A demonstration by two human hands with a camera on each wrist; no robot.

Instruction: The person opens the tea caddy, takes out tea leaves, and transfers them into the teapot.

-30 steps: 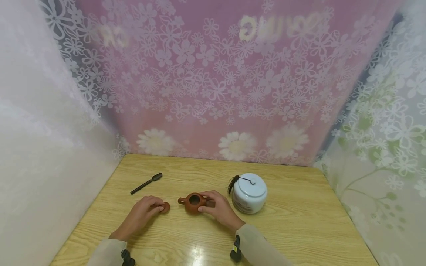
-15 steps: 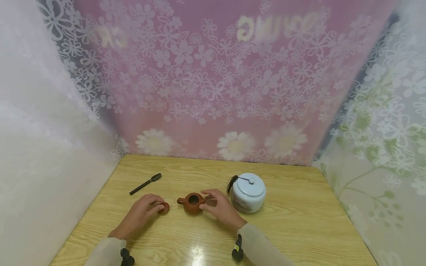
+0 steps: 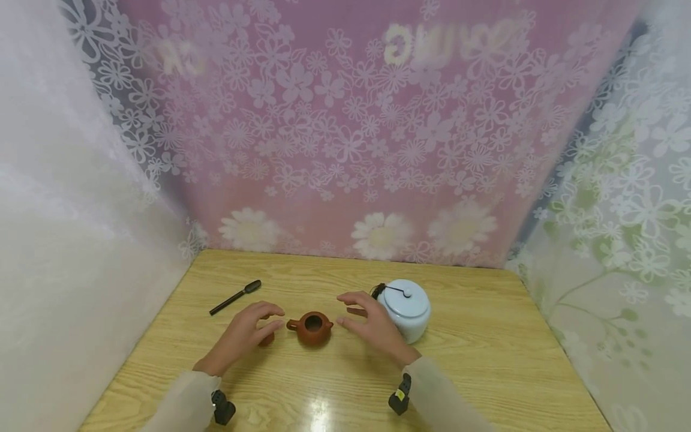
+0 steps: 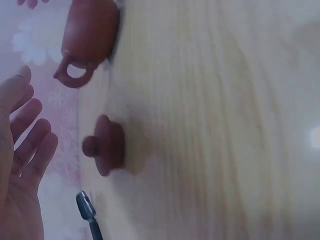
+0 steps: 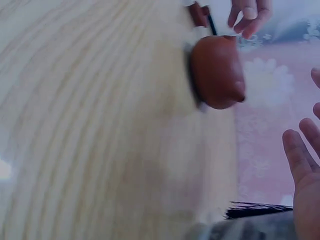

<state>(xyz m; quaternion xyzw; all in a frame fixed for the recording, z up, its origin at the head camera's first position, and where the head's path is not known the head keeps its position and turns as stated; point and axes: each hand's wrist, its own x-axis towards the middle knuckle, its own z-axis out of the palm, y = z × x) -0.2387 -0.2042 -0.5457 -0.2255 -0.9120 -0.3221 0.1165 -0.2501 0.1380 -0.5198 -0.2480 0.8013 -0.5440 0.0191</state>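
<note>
A reddish-brown clay teapot (image 3: 314, 330) stands on the wooden table with its top uncovered, handle toward the left and spout toward the right. Its round lid (image 4: 110, 146) lies on the table to the left, knob up. My left hand (image 3: 245, 332) hovers above the lid, fingers apart and holding nothing; in the head view it partly covers the lid. Just right of the spout, my right hand (image 3: 375, 324) is raised off the teapot, thumb and fingers spread, nothing between them.
A white lidded jar (image 3: 408, 309) with a dark tassel stands right behind my right hand, partly covered by it. A slim black tea scoop (image 3: 235, 297) lies at the back left. A floral cloth (image 3: 351, 150) hangs behind the table.
Both hands have let go: my left hand has risen off the lid, and my right hand has drawn back to the right from the teapot. The teapot and lid stay put.
</note>
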